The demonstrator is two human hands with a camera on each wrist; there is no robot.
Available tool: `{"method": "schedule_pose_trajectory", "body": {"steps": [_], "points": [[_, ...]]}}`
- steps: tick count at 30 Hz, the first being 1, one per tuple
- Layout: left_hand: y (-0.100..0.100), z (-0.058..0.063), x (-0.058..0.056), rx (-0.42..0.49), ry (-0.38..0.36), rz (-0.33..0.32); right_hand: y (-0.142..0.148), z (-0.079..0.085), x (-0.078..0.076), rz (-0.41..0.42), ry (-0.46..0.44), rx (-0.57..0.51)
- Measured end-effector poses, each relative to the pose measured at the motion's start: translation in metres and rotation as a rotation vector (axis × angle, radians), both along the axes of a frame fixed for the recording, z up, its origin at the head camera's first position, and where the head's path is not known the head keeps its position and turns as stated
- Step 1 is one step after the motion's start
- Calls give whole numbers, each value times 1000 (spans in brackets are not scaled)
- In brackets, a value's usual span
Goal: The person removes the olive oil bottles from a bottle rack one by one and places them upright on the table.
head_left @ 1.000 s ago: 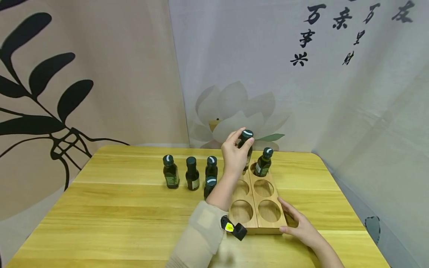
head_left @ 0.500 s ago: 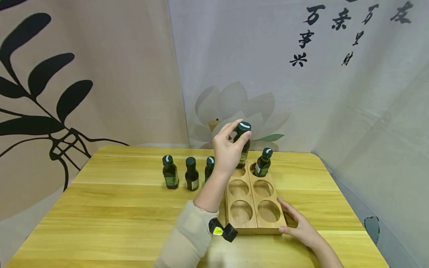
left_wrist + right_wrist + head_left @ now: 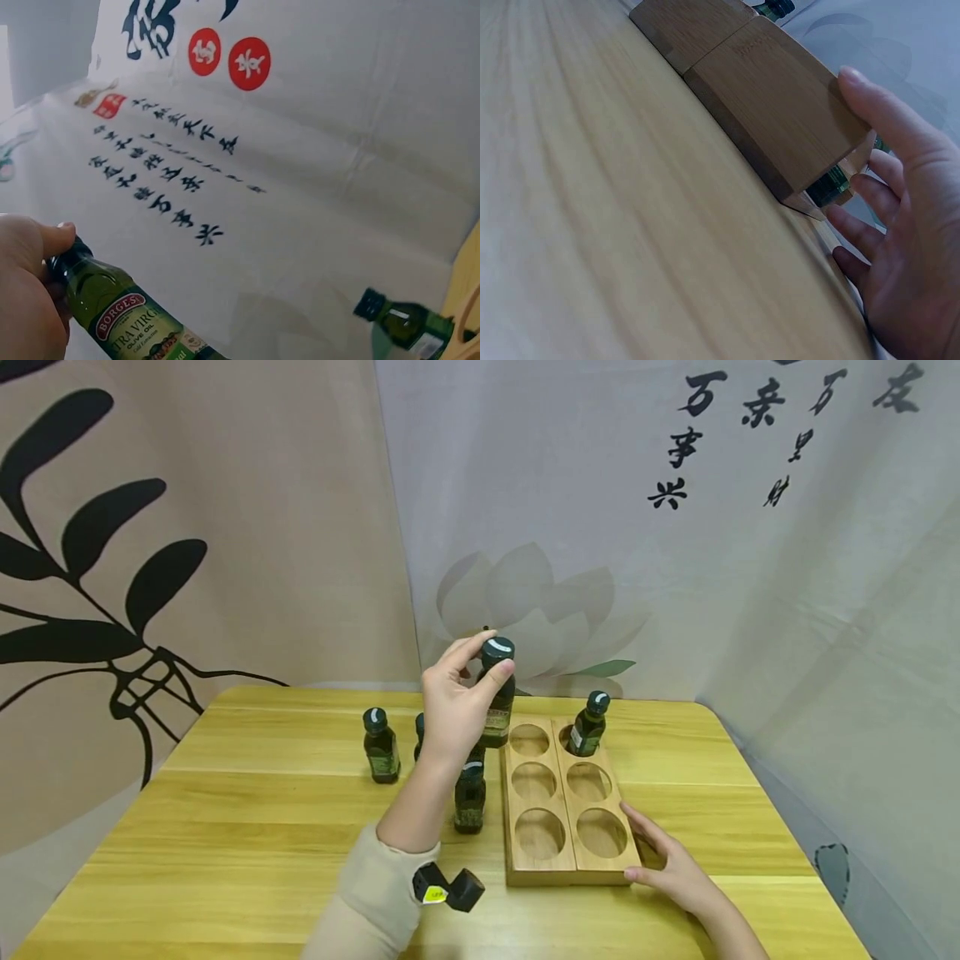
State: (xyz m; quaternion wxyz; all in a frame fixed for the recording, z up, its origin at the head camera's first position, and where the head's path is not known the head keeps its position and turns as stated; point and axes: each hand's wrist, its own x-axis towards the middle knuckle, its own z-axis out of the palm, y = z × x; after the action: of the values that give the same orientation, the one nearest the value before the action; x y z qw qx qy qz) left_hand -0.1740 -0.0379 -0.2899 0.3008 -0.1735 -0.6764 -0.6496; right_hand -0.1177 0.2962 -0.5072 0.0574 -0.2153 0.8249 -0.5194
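Note:
My left hand (image 3: 453,706) pinches a small dark green olive oil bottle (image 3: 497,722) by its cap and neck, lifted left of the wooden rack (image 3: 567,852). In the left wrist view the bottle (image 3: 127,322) tilts, its olive oil label showing. The rack has two rows of round holes, and another bottle (image 3: 588,731) stands in the far right one. With thumb and fingers extended, my right hand (image 3: 678,870) touches the rack's near right corner. From the right wrist view, the thumb of that hand (image 3: 922,217) lies at the rack's edge (image 3: 780,105).
Left of the rack stand more bottles: one at far left (image 3: 382,756), one in front (image 3: 469,803), and others partly hidden behind my left hand and arm. A printed cloth backdrop (image 3: 315,527) rises behind the wooden table (image 3: 225,827).
My left hand has lifted the bottle out of the far left hole and carried it leftward, uncovering that hole. The right hand has kept its place at the rack.

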Motion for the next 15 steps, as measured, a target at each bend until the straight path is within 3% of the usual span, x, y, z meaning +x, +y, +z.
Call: {"method": "schedule_pose_trajectory", "body": {"steps": [8, 15], "points": [[-27, 3, 9, 14, -15, 71, 0, -3, 0, -19, 14, -1], [-47, -3, 14, 22, -25, 104, 1, -4, -1, -11, 20, -15]]}}
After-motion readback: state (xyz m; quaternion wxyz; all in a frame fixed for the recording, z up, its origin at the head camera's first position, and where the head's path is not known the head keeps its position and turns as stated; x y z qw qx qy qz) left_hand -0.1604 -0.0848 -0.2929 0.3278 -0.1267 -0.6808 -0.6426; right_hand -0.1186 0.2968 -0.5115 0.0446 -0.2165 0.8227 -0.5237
